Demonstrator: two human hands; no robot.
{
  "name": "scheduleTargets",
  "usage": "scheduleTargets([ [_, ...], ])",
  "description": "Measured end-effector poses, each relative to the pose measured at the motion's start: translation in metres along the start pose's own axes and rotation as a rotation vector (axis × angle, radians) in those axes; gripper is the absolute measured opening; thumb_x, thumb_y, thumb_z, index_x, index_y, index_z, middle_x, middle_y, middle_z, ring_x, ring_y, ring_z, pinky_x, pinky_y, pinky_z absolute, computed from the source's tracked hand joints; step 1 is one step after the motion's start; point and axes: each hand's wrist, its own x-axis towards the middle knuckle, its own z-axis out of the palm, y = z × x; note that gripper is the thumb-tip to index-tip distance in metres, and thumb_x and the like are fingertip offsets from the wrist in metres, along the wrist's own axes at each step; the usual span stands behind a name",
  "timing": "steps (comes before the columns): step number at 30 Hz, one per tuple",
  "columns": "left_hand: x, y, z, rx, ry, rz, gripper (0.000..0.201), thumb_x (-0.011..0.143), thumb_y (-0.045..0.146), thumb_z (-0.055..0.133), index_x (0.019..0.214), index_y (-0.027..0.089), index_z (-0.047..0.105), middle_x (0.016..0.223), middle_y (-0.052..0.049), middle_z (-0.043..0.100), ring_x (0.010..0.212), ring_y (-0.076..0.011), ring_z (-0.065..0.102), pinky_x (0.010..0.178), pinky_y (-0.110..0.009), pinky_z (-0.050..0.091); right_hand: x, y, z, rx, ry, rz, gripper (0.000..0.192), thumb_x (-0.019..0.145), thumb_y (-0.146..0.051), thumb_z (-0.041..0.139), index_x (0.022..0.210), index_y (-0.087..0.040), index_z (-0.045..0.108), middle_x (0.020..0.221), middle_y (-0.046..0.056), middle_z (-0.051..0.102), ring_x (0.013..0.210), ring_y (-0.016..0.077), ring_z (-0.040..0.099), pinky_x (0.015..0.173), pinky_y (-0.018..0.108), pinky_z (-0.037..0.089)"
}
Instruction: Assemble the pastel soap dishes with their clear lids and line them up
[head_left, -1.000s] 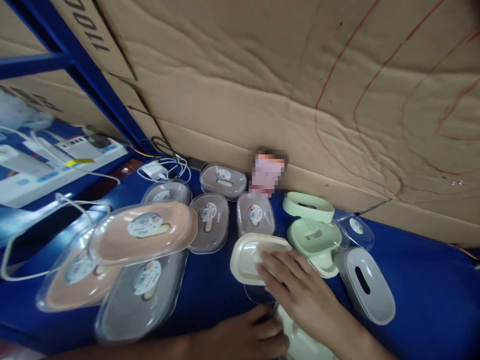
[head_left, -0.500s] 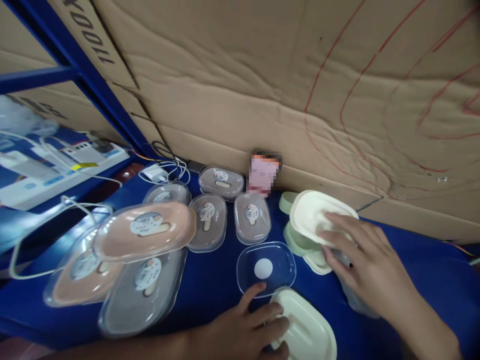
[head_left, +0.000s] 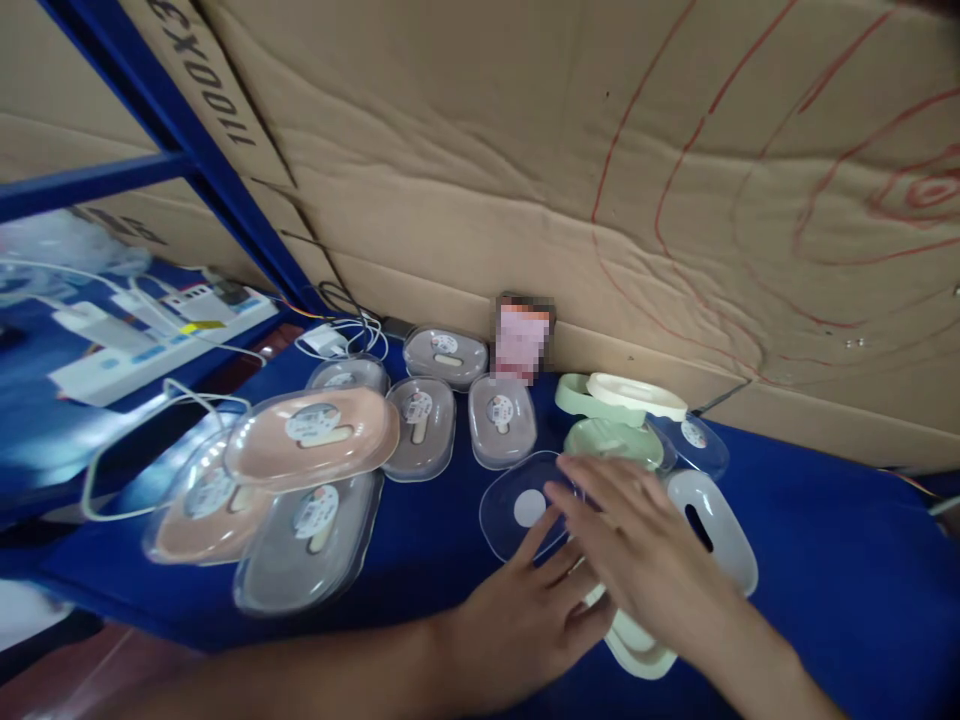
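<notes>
Left hand [head_left: 525, 620]: fingers loosely spread, not closed around anything. The forefinger tip lies on the clear lid [head_left: 529, 505], which sits flat on the blue table [head_left: 825, 560] just in front of the row of grey boxed dishes. Whether the other fingers touch the lid cannot be told.

Right hand [head_left: 645, 550]: fingers extended and slightly fanned, palm down, gripping nothing that shows. It hovers over, or rests on, the cream tray [head_left: 637, 645], crossing above the left hand's fingers; contact cannot be confirmed because the hand is motion-blurred.

Concealment: most of the cream tray is covered by both hands, with only its near rim showing. The green dish [head_left: 611, 440] is partly masked by the right fingertips. The white slotted dish [head_left: 712, 525] lies just beside the right hand. The small card against the cardboard wall [head_left: 480, 150] is pixelated and unreadable. Both forearms are cut off at the lower edge.
</notes>
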Motion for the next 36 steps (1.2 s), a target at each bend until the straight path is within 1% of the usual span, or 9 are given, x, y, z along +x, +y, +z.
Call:
scheduleTargets([
  [4,-0.048,0.001,-0.035,-0.047,0.143,-0.235,0.020,0.104,0.014,0.056,0.110,0.020,0.074,0.107,-0.003,0.077,0.116,-0.0188,0.068,0.130,-0.045,0.035,0.000,-0.032,0.026,0.164,-0.049,-0.030,0.038,0.112,-0.031,0.053,0.148,-0.021,0.061,0.150,0.006,0.068,0.138,0.0230,0.062,0.118,0.045,0.051],
  [7,-0.102,-0.010,-0.062,0.139,0.184,-0.452,0.031,0.100,0.008,0.055,0.118,0.023,0.075,0.122,-0.006,0.075,0.121,-0.0216,0.068,0.126,-0.046,0.040,-0.005,-0.035,0.042,0.217,-0.116,-0.013,0.046,0.106,-0.052,0.064,0.141,-0.023,0.066,0.134,0.005,0.075,0.123,0.0231,0.070,0.116,0.046,0.052],
  [13,-0.161,-0.029,-0.075,0.477,0.090,-0.706,0.024,0.102,0.029,0.064,0.123,0.022,0.073,0.146,-0.016,0.063,0.137,-0.0372,0.061,0.127,-0.063,0.034,-0.018,-0.026,0.038,0.125,-0.176,0.092,0.026,0.106,-0.035,0.065,0.126,-0.021,0.072,0.098,0.004,0.079,0.094,0.0234,0.075,0.114,0.054,0.050],
  [17,-0.162,-0.019,-0.064,0.376,0.082,-0.573,0.019,0.099,0.021,0.073,0.116,0.027,0.077,0.143,-0.010,0.068,0.135,-0.0330,0.063,0.128,-0.059,0.033,-0.025,-0.050,0.041,-0.047,-0.066,0.078,0.044,0.109,-0.046,0.057,0.138,-0.016,0.069,0.128,0.013,0.078,0.121,0.0307,0.071,0.118,0.054,0.047],
  [20,-0.152,-0.005,-0.055,0.176,0.123,-0.537,0.018,0.101,0.022,0.071,0.116,0.030,0.078,0.138,-0.007,0.073,0.138,-0.0300,0.063,0.130,-0.058,0.030,-0.044,-0.064,0.046,-0.024,-0.050,-0.031,0.046,0.109,-0.052,0.056,0.141,-0.022,0.069,0.147,0.009,0.071,0.134,0.0251,0.065,0.122,0.046,0.045],
  [25,-0.131,0.004,-0.042,0.009,0.148,-0.251,0.023,0.105,0.029,0.065,0.126,0.032,0.075,0.137,0.000,0.074,0.138,-0.0232,0.062,0.137,-0.050,0.022,-0.105,-0.040,0.036,-0.113,-0.141,-0.035,0.056,0.102,-0.005,0.041,0.150,-0.024,0.064,0.157,0.004,0.063,0.147,0.0223,0.057,0.118,0.045,0.051],
  [28,-0.122,-0.004,-0.039,0.017,0.130,-0.271,0.031,0.100,0.031,0.067,0.131,0.034,0.073,0.142,-0.002,0.070,0.133,-0.0268,0.064,0.136,-0.056,0.022,-0.138,-0.020,0.030,-0.159,-0.155,0.064,0.072,0.091,0.007,0.039,0.150,-0.025,0.063,0.160,0.005,0.060,0.149,0.0233,0.056,0.119,0.048,0.051],
  [31,-0.117,-0.015,-0.041,0.031,0.098,-0.408,0.052,0.090,0.036,0.074,0.142,0.029,0.066,0.154,-0.011,0.059,0.133,-0.0368,0.063,0.123,-0.067,0.041,-0.149,-0.018,0.028,-0.156,-0.074,0.135,0.065,0.092,0.008,0.045,0.143,-0.023,0.069,0.156,0.007,0.064,0.149,0.0223,0.056,0.128,0.048,0.042],
  [36,-0.116,-0.024,-0.039,-0.163,-0.026,-0.415,0.080,0.082,0.034,0.085,0.154,0.024,0.053,0.156,-0.016,0.053,0.136,-0.0339,0.060,0.099,-0.041,0.066,-0.107,-0.044,0.030,0.005,0.075,0.057,0.041,0.101,-0.029,0.071,0.142,-0.028,0.069,0.157,0.007,0.063,0.160,0.0291,0.042,0.134,0.051,0.034],
])
